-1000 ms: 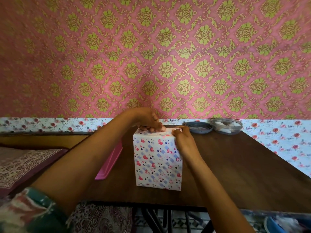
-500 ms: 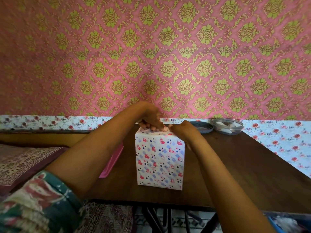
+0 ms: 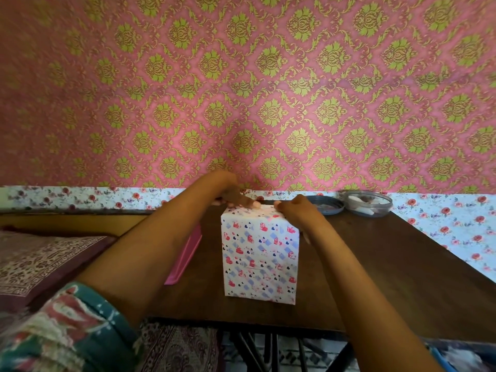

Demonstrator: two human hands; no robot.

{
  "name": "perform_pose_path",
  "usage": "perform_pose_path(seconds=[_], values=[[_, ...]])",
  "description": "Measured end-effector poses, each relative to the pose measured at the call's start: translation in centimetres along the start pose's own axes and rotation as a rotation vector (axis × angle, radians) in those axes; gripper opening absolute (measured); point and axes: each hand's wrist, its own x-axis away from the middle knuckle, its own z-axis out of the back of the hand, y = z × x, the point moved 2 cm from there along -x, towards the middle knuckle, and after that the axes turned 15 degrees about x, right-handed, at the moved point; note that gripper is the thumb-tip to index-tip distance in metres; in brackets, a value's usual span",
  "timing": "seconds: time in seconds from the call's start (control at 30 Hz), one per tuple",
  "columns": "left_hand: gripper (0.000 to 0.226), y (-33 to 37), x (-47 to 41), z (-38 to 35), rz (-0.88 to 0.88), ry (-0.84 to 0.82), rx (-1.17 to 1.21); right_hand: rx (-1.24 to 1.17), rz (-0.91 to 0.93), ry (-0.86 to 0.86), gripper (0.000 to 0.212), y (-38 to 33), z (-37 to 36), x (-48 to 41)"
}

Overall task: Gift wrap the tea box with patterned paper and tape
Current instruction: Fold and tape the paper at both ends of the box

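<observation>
since a second ago the right hand (image 3: pixel 298 212) has climbed from the front upper edge of the tea box (image 3: pixel 259 260) to its top right corner, and the left hand (image 3: pixel 236 196) has stayed on the far side of the top; the box itself has not shifted. it stands upright on the dark wooden table (image 3: pixel 381 267), a little left of the middle and near the front edge, with the patterned paper (image 3: pixel 241 280), white with red hearts and blue squares, covering its whole front face. the left hand comes over from above with its fingers (image 3: pixel 251 204) bent down at the knuckles, the tips pressing the paper flat on the top, not wrapped round anything. the right hand shows mostly its back, fingers curled in onto the paper at the top right edge; whether they pinch a fold or only press it i cannot tell, as the picture is blurred there. a pink tray (image 3: pixel 188 253) lies on the table just beside the box on its left, partly behind the left forearm. at the far edge of the table a dark round lid (image 3: pixel 326 205) sits next to a clear round container (image 3: pixel 369 204) with something white in it, both well apart from the box. behind them rises pink and green wallpaper (image 3: pixel 268 103) over a floral border (image 3: pixel 456 226). a printed bed cover (image 3: pixel 40 260) lies to the left, and a patterned sleeve (image 3: pixel 67 331) shows at the bottom left.
</observation>
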Motion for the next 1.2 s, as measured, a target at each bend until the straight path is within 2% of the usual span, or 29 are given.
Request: perform_pose_path(seconds=[0.13, 0.2, 0.4, 0.5, 0.57, 0.67, 0.73, 0.83, 0.97, 1.03, 1.1, 1.2], values=[[0.06, -0.9, -0.2, -0.3, 0.08, -0.083, 0.257, -0.025, -0.012, -0.014, 0.054, 0.1, 0.0, 0.1], [0.062, -1.5, 0.1, -0.4, 0.065, -0.095, 0.422, -0.023, -0.007, -0.006, 0.052, 0.0, 0.1, 0.4], [0.027, -3.2, 2.0, -0.4, -0.047, -0.003, 0.849, 0.094, 0.033, 0.078, 0.037, 0.1, -0.2, 0.9], [0.046, -2.2, 3.1, -0.9, -0.098, 0.04, 0.814, 0.051, 0.046, 0.16, 0.04, 0.2, -0.2, 1.2], [0.053, -1.6, 3.3, -1.7, -0.116, 0.054, 0.721, 0.045, 0.036, 0.112, 0.049, 0.1, -0.2, 1.3], [0.035, -2.2, 2.7, -2.6, -0.137, 0.072, 0.723, 0.023, 0.019, 0.048, 0.053, 0.1, -0.1, 1.4], [0.026, -2.6, 2.3, -2.8, -0.13, 0.062, 0.784, -0.026, 0.0, 0.024, 0.047, 0.2, 0.1, 1.4], [0.017, -2.6, 2.4, -2.9, -0.127, 0.071, 0.864, -0.028, 0.024, 0.016, 0.039, 0.0, 0.2, 1.4], [0.007, -2.8, 2.8, -3.0, -0.104, 0.092, 0.961, -0.044, 0.04, 0.017, 0.039, -0.3, 0.1, 1.5], [0.015, -3.1, 2.8, -3.1, -0.091, 0.11, 1.027, -0.094, 0.029, 0.063, 0.035, 0.0, 0.3, 1.7], [0.024, -3.3, 2.8, -3.2, -0.09, 0.13, 1.051, -0.245, -0.021, 0.067, 0.037, 0.6, 0.5, 2.2], [0.042, -3.3, 3.1, -3.2, -0.07, 0.142, 1.069, -0.375, -0.067, -0.054, 0.051, 1.2, 0.7, 3.6]])
